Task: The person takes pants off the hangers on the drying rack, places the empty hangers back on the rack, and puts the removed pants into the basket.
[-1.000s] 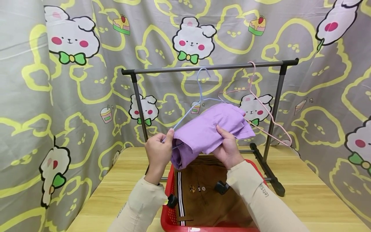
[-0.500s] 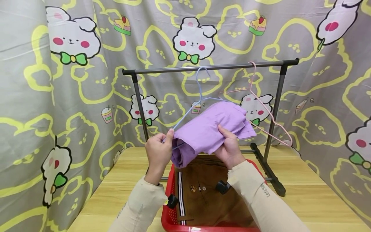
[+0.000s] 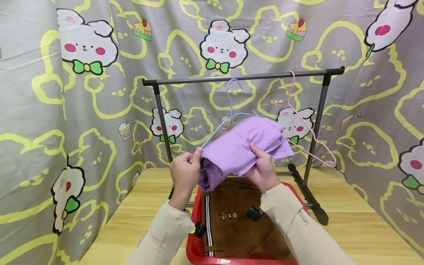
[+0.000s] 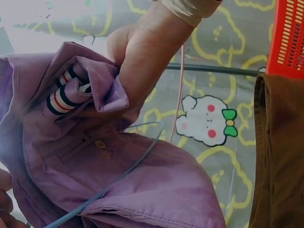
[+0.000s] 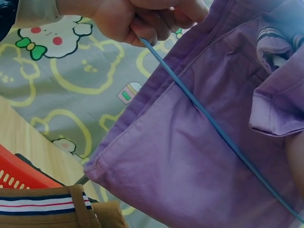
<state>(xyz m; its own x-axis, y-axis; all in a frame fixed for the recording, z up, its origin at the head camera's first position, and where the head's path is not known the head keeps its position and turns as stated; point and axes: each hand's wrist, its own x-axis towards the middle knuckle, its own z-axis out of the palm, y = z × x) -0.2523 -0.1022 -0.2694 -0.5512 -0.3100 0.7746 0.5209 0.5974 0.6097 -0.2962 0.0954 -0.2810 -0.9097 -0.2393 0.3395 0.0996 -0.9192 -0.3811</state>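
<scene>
Nearest the viewer, a red basket on the wooden table held a folded brown garment with a striped band down its left side. Above it, little differed from half a second earlier: the whole scene sat slightly farther right in the head view, and both hands kept their grasp. The left hand's fingers pinched a corner of the blue hanger; the right hand gripped the purple garment, thumb on its outer face, other fingers hidden. That garment lay draped around the hanger, above the basket. Beyond, a pink hanger hung from the rack before a patterned curtain.
</scene>
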